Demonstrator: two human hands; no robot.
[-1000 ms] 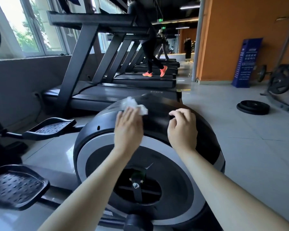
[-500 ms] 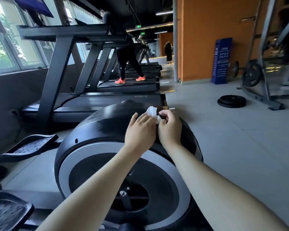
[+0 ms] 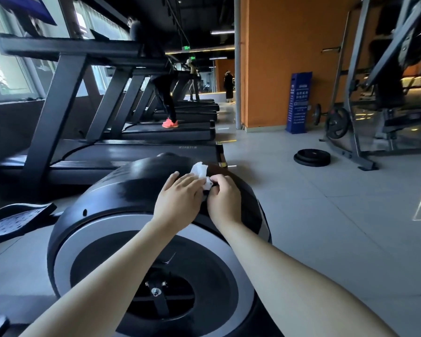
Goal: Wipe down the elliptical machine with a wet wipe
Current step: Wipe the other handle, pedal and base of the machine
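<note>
The elliptical machine [image 3: 131,190] fills the lower middle of the view with its round wheel cover. The top is a smooth, glossy black shell that curves away to both sides. Below it runs a matte grey ring [image 3: 88,242] around a dark disc with a small metal bolt [image 3: 155,291] at the hub.

Both hands meet on the crest of the shell, near its right-hand edge. The left hand [image 3: 180,200] lies with fingers fairly straight and thumb spread, pressing down on the wet wipe [image 3: 199,170]. The right hand [image 3: 224,200] is just beside it, fingers curled, pinching the near corner of the wipe. The wipe is white and crumpled, and its far end sticks up past the fingertips.

To the right of the cover the pale tiled floor [image 3: 326,227] spreads wide and bare. A stack of black weight plates [image 3: 312,157] lies flat on it, well apart from the machine. Beyond stand a grey steel rack [image 3: 355,132], a blue sign [image 3: 299,103] and an orange wall [image 3: 277,57].

The left side is tighter. A black perforated pedal [image 3: 15,221] juts in near the cover. Just behind the shell a row of dark treadmills [image 3: 136,154] with slanted posts closes off that side. A person [image 3: 165,93] in orange shoes stands on one farther back.
</note>
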